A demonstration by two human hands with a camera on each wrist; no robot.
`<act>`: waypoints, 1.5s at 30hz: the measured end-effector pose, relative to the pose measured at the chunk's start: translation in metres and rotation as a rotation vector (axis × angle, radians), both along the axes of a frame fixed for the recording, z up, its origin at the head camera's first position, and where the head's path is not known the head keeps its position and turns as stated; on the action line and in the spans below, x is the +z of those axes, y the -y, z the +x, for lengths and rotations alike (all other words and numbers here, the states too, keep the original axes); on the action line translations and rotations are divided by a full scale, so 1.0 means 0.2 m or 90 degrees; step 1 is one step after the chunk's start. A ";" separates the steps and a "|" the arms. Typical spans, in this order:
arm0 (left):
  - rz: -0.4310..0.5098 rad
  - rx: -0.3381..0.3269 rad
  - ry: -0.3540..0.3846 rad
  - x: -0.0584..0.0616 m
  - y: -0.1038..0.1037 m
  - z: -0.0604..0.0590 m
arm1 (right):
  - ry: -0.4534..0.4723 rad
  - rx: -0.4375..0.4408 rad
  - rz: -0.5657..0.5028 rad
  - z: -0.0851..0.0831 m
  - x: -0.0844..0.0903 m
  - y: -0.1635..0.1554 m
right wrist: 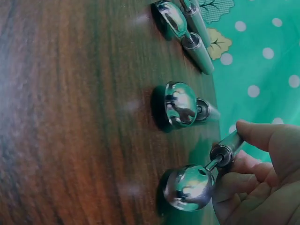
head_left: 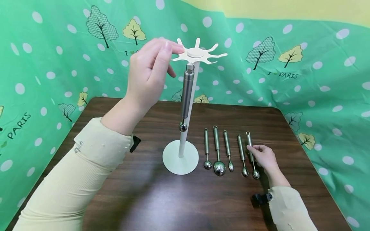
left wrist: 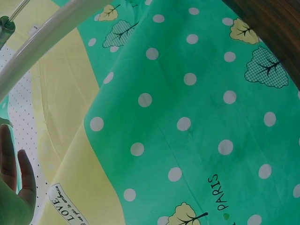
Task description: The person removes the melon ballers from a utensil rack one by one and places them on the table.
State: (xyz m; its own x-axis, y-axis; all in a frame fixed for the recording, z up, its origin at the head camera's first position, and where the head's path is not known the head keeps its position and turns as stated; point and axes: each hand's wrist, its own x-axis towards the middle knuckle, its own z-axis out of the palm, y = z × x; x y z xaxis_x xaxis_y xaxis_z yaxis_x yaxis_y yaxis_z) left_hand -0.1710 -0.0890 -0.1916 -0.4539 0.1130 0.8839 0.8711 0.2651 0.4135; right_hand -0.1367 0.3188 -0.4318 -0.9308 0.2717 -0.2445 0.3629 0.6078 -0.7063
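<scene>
A white rack stands on the dark wooden table (head_left: 162, 199), with a round base (head_left: 180, 160) and a spoked top disc (head_left: 199, 54). One steel scoop (head_left: 187, 93) hangs from a spoke at the front. My left hand (head_left: 173, 53) is raised to the disc and pinches a spoke at its left edge. In the left wrist view only the rack's pole (left wrist: 47, 37) and a few fingers (left wrist: 14, 178) show. My right hand (head_left: 254, 150) lies on the table and grips the handle of the rightmost scoop (head_left: 249, 138). The right wrist view shows its thumb (right wrist: 255, 136) on that scoop (right wrist: 190, 187).
Several more steel scoops lie side by side right of the base, among them a large one (head_left: 217, 154) and a small one (head_left: 241, 154). A green spotted cloth (head_left: 57, 64) rises behind and beside the table. The table's right edge is close to my right hand.
</scene>
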 end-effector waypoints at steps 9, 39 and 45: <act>-0.001 -0.002 -0.002 0.00 0.00 0.00 | 0.022 -0.025 0.067 0.01 -0.05 -0.04; 0.001 -0.007 0.011 0.00 -0.02 0.00 | 0.026 -0.036 0.085 0.05 -0.02 -0.06; 0.014 -0.008 0.022 -0.01 -0.01 0.01 | -0.009 -0.017 0.069 0.06 0.04 -0.02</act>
State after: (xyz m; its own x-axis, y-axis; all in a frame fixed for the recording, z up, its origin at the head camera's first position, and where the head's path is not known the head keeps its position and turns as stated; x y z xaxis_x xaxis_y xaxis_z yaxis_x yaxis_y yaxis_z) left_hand -0.1692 -0.0876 -0.1927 -0.4824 0.0997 0.8702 0.8597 0.2440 0.4487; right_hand -0.1252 0.3238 -0.4232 -0.9260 0.3207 -0.1994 0.3707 0.6711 -0.6420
